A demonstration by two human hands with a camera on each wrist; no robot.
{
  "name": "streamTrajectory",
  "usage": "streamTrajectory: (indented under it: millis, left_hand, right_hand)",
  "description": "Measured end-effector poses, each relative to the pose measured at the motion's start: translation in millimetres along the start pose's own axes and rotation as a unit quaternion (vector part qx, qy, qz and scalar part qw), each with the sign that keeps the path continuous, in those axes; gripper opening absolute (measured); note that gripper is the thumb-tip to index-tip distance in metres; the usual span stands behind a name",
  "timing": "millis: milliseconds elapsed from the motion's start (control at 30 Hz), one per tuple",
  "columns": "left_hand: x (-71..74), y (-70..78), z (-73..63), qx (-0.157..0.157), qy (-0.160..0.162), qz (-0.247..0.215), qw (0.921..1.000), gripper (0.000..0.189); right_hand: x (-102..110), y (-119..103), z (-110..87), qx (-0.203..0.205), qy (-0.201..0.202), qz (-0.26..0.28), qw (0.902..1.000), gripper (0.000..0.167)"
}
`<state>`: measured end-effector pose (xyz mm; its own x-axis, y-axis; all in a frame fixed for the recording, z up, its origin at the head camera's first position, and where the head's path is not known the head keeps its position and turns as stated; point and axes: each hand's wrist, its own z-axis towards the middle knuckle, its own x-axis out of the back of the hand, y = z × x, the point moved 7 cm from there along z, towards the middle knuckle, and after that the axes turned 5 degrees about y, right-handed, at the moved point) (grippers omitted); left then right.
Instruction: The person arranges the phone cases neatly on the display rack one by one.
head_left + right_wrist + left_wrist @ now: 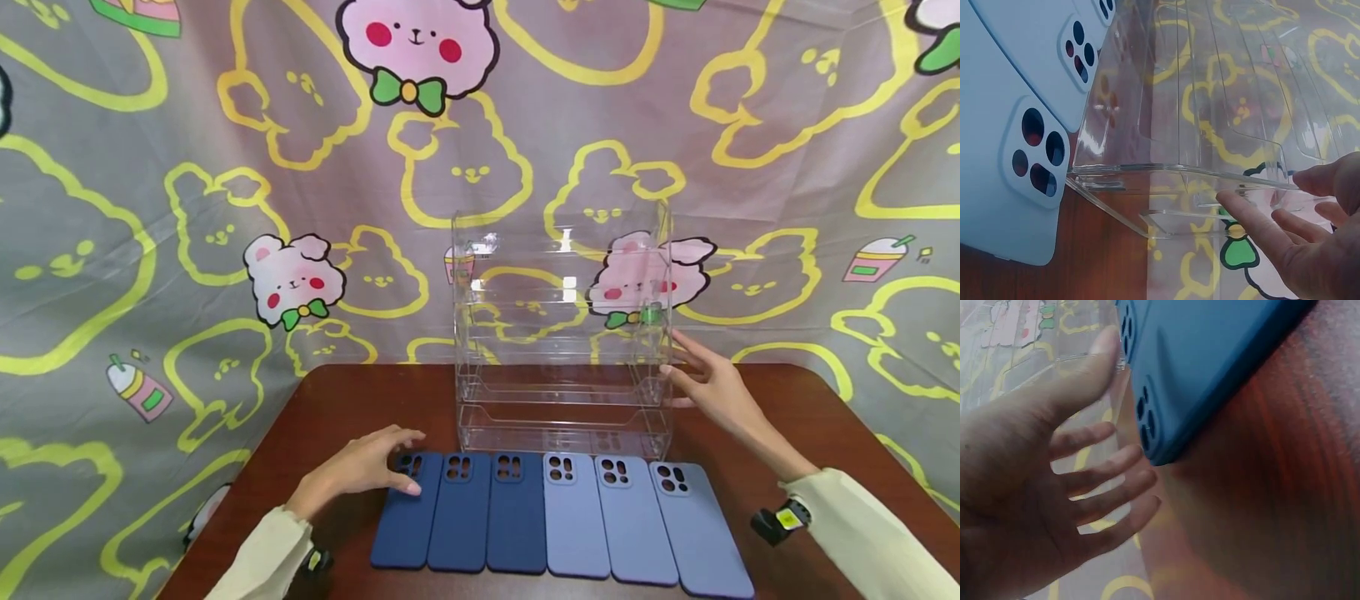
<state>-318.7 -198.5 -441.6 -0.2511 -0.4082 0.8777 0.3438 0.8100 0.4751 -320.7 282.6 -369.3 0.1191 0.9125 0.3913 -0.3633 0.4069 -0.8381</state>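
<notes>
A clear acrylic tiered rack stands upright at the back of the table. In front of it lie three dark blue phone cases and three lighter grey-blue phone cases, side by side with camera cutouts towards the rack. My left hand hovers by the camera end of the leftmost dark blue case, fingers spread and holding nothing; the left wrist view shows a gap below the thumb. Beside the rack's right wall is my right hand, its fingers loosely extended. Whether its fingertips touch the acrylic is hard to tell.
The reddish-brown wooden table ends just behind the rack. A grey cloth with yellow cartoon outlines hangs behind and around it. Dark wrist devices sit at both pale sleeves.
</notes>
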Motion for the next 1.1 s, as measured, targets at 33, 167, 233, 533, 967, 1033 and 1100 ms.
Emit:
streamTrajectory:
  millis: [33, 167, 233, 533, 967, 1033, 1100]
  left_hand:
    - [-2.6, -2.0, -0.2, 0.001, -0.007, -0.001, 1.0000, 0.081]
    - [-11.3, -7.4, -1.0, 0.000, -0.022, -0.022, 0.9995, 0.078]
    - [-13.0, -7.9, -0.4, -0.006, -0.021, -0.033, 0.9992, 0.075]
    - [-4.1, -14.4, 7.4, 0.027, -0.011, -0.045, 0.9986, 0.054]
    - [25.1, -22.3, -4.7, 0.014, 0.026, -0.250, 0.9678, 0.050]
    - [27.0, -24.1, -6.1, -0.002, 0.019, -0.282, 0.9591, 0.052]
    - [28.2, -26.6, -8.4, -0.005, 0.015, -0.309, 0.9509, 0.057]
  right_hand:
    - [-0.1, 0.0, 0.0, -0.001, 0.000, -0.003, 1.0000, 0.069]
    - [-1.7, 1.2, 0.2, -0.014, -0.003, -0.004, 0.9999, 0.070]
    - [-2.0, 1.9, 0.1, -0.018, -0.002, -0.005, 0.9998, 0.070]
    - [-1.8, 1.1, -4.7, -0.029, 0.011, -0.032, 0.9990, 0.068]
    - [-1.5, 2.5, -2.7, -0.102, 0.016, -0.001, 0.9947, 0.068]
    - [-1.9, 3.1, -2.0, -0.100, 0.016, -0.003, 0.9949, 0.068]
    - [-2.8, 3.8, -1.6, -0.098, 0.017, -0.005, 0.9950, 0.068]
